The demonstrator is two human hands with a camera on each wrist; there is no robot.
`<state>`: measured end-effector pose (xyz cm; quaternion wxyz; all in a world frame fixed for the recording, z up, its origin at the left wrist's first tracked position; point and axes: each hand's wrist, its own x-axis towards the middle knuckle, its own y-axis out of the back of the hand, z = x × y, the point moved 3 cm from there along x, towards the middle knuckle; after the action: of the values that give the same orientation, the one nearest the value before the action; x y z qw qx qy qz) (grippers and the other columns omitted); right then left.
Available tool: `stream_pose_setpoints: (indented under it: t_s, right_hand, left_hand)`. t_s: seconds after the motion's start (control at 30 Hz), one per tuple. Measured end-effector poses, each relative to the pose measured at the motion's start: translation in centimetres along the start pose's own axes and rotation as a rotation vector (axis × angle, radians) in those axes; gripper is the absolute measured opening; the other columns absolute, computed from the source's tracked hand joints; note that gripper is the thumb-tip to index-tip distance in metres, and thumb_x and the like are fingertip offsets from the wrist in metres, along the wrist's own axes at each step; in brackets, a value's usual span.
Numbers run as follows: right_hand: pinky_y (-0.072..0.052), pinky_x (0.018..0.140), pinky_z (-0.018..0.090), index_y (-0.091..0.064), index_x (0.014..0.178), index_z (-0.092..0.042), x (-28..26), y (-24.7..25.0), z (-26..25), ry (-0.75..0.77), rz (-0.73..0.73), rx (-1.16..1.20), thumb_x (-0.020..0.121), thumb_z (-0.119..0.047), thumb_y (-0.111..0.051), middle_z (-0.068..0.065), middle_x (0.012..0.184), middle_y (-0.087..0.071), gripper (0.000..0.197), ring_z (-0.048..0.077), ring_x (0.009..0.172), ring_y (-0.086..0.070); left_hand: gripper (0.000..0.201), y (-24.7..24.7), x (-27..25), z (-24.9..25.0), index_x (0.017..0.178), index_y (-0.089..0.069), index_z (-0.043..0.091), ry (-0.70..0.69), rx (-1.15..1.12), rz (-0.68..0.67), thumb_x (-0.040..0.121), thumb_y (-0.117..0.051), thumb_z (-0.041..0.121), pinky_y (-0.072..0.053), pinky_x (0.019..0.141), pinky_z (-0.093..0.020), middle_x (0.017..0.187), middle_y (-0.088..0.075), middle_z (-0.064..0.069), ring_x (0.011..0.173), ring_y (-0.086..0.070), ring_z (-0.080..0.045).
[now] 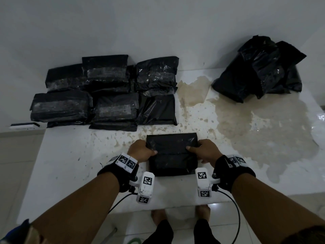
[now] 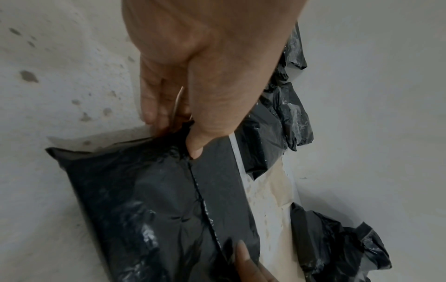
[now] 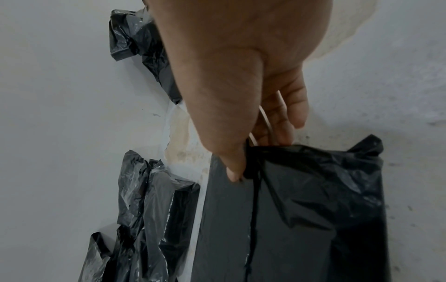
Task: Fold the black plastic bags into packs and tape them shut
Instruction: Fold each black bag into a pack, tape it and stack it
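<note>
Folded black pack (image 1: 171, 154) lies flat on the table (image 1: 70, 164), near the front edge, flap seam running across its middle. Left hand (image 1: 141, 150) grips the pack's left end, thumb on top at the seam, fingers curled under the edge. Right hand (image 1: 204, 150) grips the right end the same way, thumb pinning the flap. No tape on this one yet. To do it well: keep both thumbs down on the seam so the slick plastic does not spring open, squeeze trapped air out, square the ends before taping. Finished taped packs (image 1: 109, 92) stacked behind, to the left. Loose unfolded bags (image 1: 260, 69) heaped far right. Table surface stained, peeling patch (image 1: 246, 111) between.
</note>
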<state>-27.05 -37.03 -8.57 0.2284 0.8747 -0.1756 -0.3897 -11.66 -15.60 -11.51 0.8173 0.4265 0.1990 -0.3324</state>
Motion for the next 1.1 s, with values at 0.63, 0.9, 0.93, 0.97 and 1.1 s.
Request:
stream_pose_setpoints:
  t_s: [0.63,0.9,0.93,0.97,1.1]
  right_hand:
    - [-0.036,0.052,0.025,-0.048,0.061,-0.018,0.1,4.7,2.3,0.078,0.144,-0.096,0.086,-0.032,-0.068,-0.002,0.065,-0.052,0.036,0.019,0.068,-0.054]
    - [-0.037,0.054,0.027,-0.053,0.065,-0.013,0.2,9.4,7.2,0.111,0.121,-0.09,0.086,-0.029,-0.067,0.002,0.068,-0.056,0.03,0.024,0.073,-0.059]
    - [-0.036,0.052,0.026,-0.05,0.063,-0.014,0.2,9.8,7.7,0.113,0.105,-0.105,0.086,-0.029,-0.067,0.001,0.066,-0.053,0.033,0.024,0.072,-0.057]
    - [-0.034,0.051,0.025,-0.047,0.062,-0.016,0.3,10.0,8.2,0.118,0.089,-0.133,0.087,-0.03,-0.067,-0.001,0.065,-0.05,0.035,0.023,0.072,-0.055]
    - [-0.03,0.05,0.024,-0.043,0.062,-0.018,-0.1,10.9,10.0,0.166,0.023,-0.248,0.089,-0.035,-0.066,-0.003,0.063,-0.045,0.04,0.016,0.062,-0.049]
  left_hand:
    - [0.057,-3.8,-0.9,4.0,0.093,-0.075,0.008,-0.008,-0.151,-0.02,0.05,-0.076,0.044,-0.057,0.087,-0.049,0.095,-0.073,-0.012,0.094,-0.069,-0.032]
    - [0.028,-8.6,-3.5,9.7,0.092,-0.075,0.004,-0.02,-0.044,0.026,0.074,-0.079,0.025,-0.057,0.085,-0.046,0.092,-0.072,-0.013,0.09,-0.068,-0.031]
    - [0.025,-9.3,-3.9,10.1,0.091,-0.074,0.003,-0.011,-0.014,0.044,0.077,-0.078,0.024,-0.058,0.083,-0.043,0.09,-0.072,-0.013,0.089,-0.068,-0.03]
    - [0.026,-9.8,-4.3,10.4,0.088,-0.073,0.001,-0.001,0.035,0.061,0.079,-0.077,0.024,-0.058,0.077,-0.038,0.087,-0.071,-0.011,0.088,-0.068,-0.029]
    - [0.045,-11.5,-6.1,11.1,0.11,-0.057,0.003,0.022,0.213,0.224,0.078,-0.078,0.026,-0.047,0.073,-0.029,0.105,-0.06,-0.012,0.105,-0.06,-0.035]
